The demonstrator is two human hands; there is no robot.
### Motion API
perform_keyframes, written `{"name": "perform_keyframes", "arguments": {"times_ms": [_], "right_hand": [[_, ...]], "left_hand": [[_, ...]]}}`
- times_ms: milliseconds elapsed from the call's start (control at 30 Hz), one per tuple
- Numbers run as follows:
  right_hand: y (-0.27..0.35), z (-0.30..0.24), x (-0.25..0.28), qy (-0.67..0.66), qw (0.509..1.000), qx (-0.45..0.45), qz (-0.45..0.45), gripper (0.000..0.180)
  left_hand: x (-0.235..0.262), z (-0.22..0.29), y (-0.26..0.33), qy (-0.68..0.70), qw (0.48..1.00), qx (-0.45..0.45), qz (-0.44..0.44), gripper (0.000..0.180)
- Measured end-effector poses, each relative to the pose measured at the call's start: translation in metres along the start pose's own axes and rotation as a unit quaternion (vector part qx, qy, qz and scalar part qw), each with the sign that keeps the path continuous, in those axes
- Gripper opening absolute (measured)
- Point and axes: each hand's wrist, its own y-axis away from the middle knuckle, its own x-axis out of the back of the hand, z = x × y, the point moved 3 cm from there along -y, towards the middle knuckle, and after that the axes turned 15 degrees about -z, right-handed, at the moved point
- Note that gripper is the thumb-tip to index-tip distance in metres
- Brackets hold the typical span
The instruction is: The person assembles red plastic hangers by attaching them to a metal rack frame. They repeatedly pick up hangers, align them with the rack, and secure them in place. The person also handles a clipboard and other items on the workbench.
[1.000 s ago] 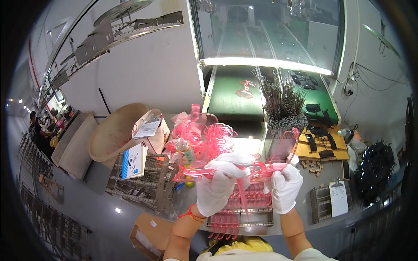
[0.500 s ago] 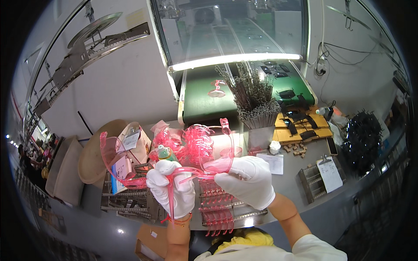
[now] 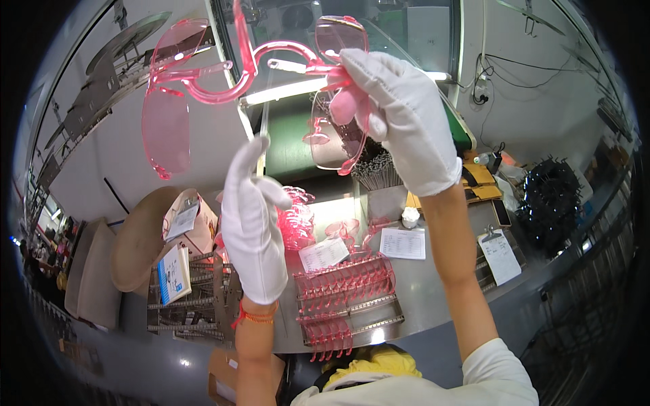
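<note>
Nearest the camera, a pink translucent molded lens piece (image 3: 249, 70) was held up above the bench. The right hand (image 3: 414, 125), white-gloved, pinched its right side between thumb and fingers. The left hand (image 3: 252, 223), also gloved, was raised just below it, fingers extended, thumb apart, gripping nothing. A metal rack (image 3: 380, 311) of pink parts lay at the near bench edge; beyond were two paper sheets (image 3: 403, 244), then a green conveyor belt (image 3: 286, 150).
</note>
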Motion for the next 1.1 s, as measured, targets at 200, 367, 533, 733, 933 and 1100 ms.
{"name": "perform_keyframes", "arguments": {"times_ms": [200,367,533,733,933,1100], "right_hand": [[-0.003,0.001,0.019,0.114,0.992,0.045,0.023,0.029],[0.017,0.006,0.052,0.316,0.946,0.075,0.014,0.037],[0.048,0.025,0.071,0.374,0.920,0.113,-0.009,0.059],[0.065,0.037,0.044,0.090,0.992,-0.084,0.026,0.027],[0.152,0.144,0.016,0.266,0.950,-0.130,0.096,0.017],[0.201,0.170,-0.017,0.497,0.856,-0.015,-0.141,0.032]], "left_hand": [[0.016,-0.022,0.020,-0.007,0.998,0.055,-0.013,0.047],[0.011,-0.021,0.021,-0.023,0.996,0.080,-0.036,0.038],[0.003,-0.027,0.020,-0.014,0.995,0.086,-0.048,0.044],[-0.015,-0.031,0.012,0.103,0.987,0.086,-0.089,0.044],[-0.007,-0.086,0.055,0.030,0.983,0.180,-0.025,0.033],[-0.027,-0.143,0.175,0.364,0.833,0.366,0.198,0.024]]}}
